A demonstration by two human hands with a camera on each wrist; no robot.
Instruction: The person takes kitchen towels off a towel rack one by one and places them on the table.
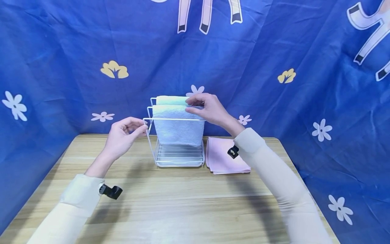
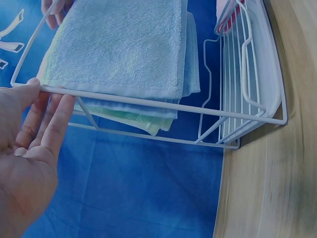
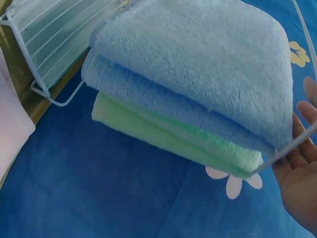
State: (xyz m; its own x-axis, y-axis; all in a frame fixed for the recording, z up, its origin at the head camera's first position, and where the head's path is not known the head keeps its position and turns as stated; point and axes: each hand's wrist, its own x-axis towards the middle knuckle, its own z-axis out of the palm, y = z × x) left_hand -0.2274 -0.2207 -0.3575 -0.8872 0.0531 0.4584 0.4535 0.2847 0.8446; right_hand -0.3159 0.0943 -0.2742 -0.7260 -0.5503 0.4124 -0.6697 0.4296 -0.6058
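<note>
A white wire towel rack (image 1: 149,145) stands at the back of the table. Over its middle bar hangs a folded light-blue towel (image 1: 178,130); a folded mint-green towel (image 3: 148,134) hangs behind it. My left hand (image 1: 123,135) pinches the rack's front upper left corner, thumb and fingers about the wire in the left wrist view. At the top right of the blue towel, my right hand (image 1: 210,108) has its thumb in front and its fingers behind the upper edge. The right wrist view shows those fingers (image 3: 297,156) at the towel's edge beside a wire bar.
A folded pink cloth (image 1: 223,159) lies on the wooden table (image 1: 170,203), just right of the rack. At the rack's base is a slatted shelf over a white tray (image 1: 179,164). A blue curtain (image 1: 76,67) with flower prints hangs close behind and at both sides.
</note>
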